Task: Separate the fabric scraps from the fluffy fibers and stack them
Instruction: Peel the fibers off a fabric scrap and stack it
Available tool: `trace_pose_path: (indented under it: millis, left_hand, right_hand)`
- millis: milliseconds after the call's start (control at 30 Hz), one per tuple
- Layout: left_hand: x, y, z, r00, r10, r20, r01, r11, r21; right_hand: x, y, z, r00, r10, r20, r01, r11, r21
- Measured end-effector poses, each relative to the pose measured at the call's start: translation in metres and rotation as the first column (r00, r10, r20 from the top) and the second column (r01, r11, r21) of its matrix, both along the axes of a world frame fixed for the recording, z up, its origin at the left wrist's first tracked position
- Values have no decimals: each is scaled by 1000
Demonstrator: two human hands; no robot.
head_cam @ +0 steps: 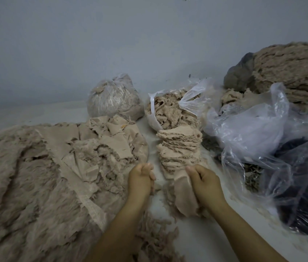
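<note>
Beige scrap (184, 195) gripped by right hand (205, 181).

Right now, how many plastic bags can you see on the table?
4, maybe more hidden. A tied bag at the back, an open bag of fibers beside it, a crumpled clear bag to the right, and a bag with dark contents at far right.

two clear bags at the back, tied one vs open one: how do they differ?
The tied bag is knotted shut at the top and rounded; the open bag gapes, with its plastic flaring up to the right. The tied bag's fill shows only through the plastic; the open bag's fluffy strips lie exposed. The tied bag sits left, the open bag right, behind the scrap stack. Both are clear plastic with beige fill.
</note>
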State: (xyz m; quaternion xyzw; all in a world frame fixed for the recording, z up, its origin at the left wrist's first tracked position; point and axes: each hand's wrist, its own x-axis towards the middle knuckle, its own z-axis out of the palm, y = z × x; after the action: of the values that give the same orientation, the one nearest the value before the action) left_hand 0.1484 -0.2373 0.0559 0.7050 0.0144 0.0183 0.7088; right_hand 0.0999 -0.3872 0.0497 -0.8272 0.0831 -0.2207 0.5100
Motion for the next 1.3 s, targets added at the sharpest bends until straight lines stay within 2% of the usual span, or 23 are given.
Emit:
trace_pose_path:
  millis: [67, 133, 167, 233, 300, 367, 467, 533, 600, 633, 700, 733, 767, 867, 933, 1067, 1167, 1200, 1233, 1300]
  left_hand:
    - [-2, 2, 3, 992, -125, -8, 123, 988, -97]
    - [-8, -4, -1, 930, -364, -61, 357, 929, -103]
    - [-11, -9, -4, 901, -427, -80, 425, 904, -35]
    - [-16, -16, -9, 908, -416, -52, 419, 905, 66]
    - [-13, -17, -12, 950, -312, -14, 313, 946, 84]
    - [-7, -14, -12, 957, -281, -70, 286, 956, 71]
    - [-5, -14, -15, 946, -296, -136, 317, 930, 186]
    - [-6, -13, -19, 947, -277, -162, 309, 923, 228]
    - [-6, -11, -22, 942, -279, -188, 316, 925, 208]
    - [-7, -9, -22, 938, -286, -194, 324, 924, 206]
    - [-9, -1, -20, 956, -256, -145, 288, 910, 297]
    - [-11, 5, -18, 975, -210, -73, 222, 902, 370]
    - [-13, 13, -16, 990, -138, 21, 116, 897, 426]
    - [-17, 41, -8, 953, 173, 247, -266, 868, 419]
    - [-13, 56, -7, 921, 312, 235, -380, 853, 358]
    - [-3, 62, -13, 955, 298, -20, -282, 923, 263]
    - [0, 66, -12, 975, 219, -44, -218, 975, 42]
    - [-1, 66, -10, 981, 194, -18, -194, 981, 3]
    - [-3, 65, -7, 985, 169, 19, -169, 986, -9]
    - [-8, 60, -2, 987, 123, 101, -121, 992, -28]
  right_hand:
    - [5, 0, 3, 999, -4, -33, 12, 965, 264]
    - [9, 4, 6, 998, 52, -42, -27, 890, 455]
    - [10, 6, 6, 997, 72, -40, -42, 867, 496]
    - [13, 7, 5, 998, 48, -38, -23, 871, 490]
    - [17, 0, 1, 998, -57, -33, 65, 904, 422]
    - [18, -11, -5, 985, -157, -67, 170, 939, 299]
    - [14, -21, -15, 949, -279, -149, 281, 960, -12]
    - [8, -17, -23, 957, -284, -66, 262, 937, -233]
    - [4, -10, -31, 980, -194, 45, 195, 891, -411]
    - [2, -7, -35, 986, -167, 5, 147, 856, -495]
    - [0, -6, -39, 956, -199, -213, 27, 788, -616]
    - [-1, -7, -38, 927, -238, -289, -4, 766, -643]
    - [-3, -5, -36, 923, -255, -288, 13, 769, -639]
    - [-5, 11, -25, 979, -202, -1, 170, 824, -541]
    - [-1, 27, -18, 985, -114, 130, 165, 848, -503]
    - [6, 55, -10, 985, 155, -80, -170, 953, -251]
    - [6, 73, -10, 931, 252, -265, -260, 966, 5]
    - [6, 78, -9, 892, 295, -342, -248, 953, 175]
    - [6, 84, -7, 838, 368, -403, -210, 899, 385]
    - [4, 92, -4, 731, 530, -430, -115, 717, 688]
